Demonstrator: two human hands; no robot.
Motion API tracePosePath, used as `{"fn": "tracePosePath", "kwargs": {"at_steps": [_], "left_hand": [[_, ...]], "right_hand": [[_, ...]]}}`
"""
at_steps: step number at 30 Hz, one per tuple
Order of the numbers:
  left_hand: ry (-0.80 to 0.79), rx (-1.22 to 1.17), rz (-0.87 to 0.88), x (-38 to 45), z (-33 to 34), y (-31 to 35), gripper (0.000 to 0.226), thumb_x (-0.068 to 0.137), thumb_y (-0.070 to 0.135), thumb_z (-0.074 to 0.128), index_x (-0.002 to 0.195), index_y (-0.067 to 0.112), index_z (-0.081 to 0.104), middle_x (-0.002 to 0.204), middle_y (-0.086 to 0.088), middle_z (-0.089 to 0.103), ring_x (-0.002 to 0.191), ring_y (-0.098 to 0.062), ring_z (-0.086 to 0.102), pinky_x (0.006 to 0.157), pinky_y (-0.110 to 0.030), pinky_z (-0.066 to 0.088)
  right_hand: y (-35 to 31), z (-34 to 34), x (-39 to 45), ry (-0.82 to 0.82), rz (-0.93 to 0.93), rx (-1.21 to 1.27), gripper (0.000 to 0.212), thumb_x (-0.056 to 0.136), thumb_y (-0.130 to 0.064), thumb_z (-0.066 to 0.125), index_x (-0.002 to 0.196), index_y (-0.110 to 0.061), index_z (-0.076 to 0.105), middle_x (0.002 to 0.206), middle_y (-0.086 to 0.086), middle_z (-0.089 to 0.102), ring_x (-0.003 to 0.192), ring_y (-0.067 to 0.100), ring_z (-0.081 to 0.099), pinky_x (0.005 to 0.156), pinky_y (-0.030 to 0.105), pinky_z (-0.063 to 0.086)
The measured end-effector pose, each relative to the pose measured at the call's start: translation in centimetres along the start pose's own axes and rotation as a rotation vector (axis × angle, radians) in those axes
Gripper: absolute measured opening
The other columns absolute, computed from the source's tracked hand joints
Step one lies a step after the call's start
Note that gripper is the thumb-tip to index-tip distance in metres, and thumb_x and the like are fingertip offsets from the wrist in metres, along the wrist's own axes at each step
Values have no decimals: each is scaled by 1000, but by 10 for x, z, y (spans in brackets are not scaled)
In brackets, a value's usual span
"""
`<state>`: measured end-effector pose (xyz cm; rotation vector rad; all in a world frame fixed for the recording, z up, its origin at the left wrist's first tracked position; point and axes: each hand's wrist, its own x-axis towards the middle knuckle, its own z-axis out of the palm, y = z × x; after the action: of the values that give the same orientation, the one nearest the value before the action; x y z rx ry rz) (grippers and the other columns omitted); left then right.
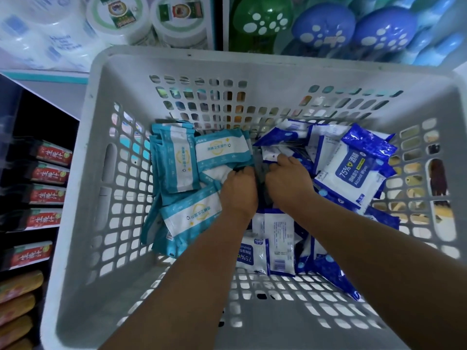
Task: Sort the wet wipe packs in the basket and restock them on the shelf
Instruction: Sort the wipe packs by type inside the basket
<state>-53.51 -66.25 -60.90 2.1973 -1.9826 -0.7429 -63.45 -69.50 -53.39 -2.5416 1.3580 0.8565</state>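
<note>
Deep in the basket (83,173), both hands side by side, nearly touching, backs up, fingers curled down and out of sight. Left hand (239,192) with fingertips buried among the teal wipe packs (178,164); right hand (288,184) with fingers dug in at the edge of the blue wipe packs (353,170). Hard to tell whether either actually grips a pack. Teal packs heaped on the left of the basket floor, blue alcohol ones piled on the right and toward the near side, a dark gap between the heaps just under the knuckles. Pale grey perforated plastic walls all round, near floor bare. Beyond the far rim, shelving with white tubs (118,17) and green and blue spotted items (326,29). At left, dark shelves of red-labelled boxes (51,154).
</note>
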Motion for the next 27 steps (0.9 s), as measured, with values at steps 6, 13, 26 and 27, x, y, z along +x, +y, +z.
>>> {"fn": "tracePosePath", "kwargs": {"at_steps": [6,13,26,27], "left_hand": [[-73,-347,-342,-2,-1,15,35,91,13,60,119,1,43,112,-19,63,103,-36,61,82,-41,47],[-118,-463,-450,6,3,25,29,87,21,66,104,-2,66,105,-18,68,96,-30,65,74,-34,50],[-141,-652,-491,0,-16,35,48,88,17,65,125,1,39,122,-17,56,111,-32,56,82,-33,45],[-154,-695,-516,2,-16,38,60,85,18,70,129,1,32,126,-17,53,114,-31,54,85,-32,44]], "right_hand": [[10,-9,-13,-43,90,115,21,94,-3,46,109,-3,61,115,9,59,123,26,40,90,34,46],[29,3,-26,118,146,126,13,86,-3,57,89,-7,69,92,10,64,106,28,49,89,36,44],[42,4,-40,110,148,153,20,90,-23,58,106,-22,69,120,5,57,121,23,44,102,31,36],[43,3,-40,114,147,152,20,90,-24,58,106,-23,69,119,5,57,120,23,45,102,31,35]]}}
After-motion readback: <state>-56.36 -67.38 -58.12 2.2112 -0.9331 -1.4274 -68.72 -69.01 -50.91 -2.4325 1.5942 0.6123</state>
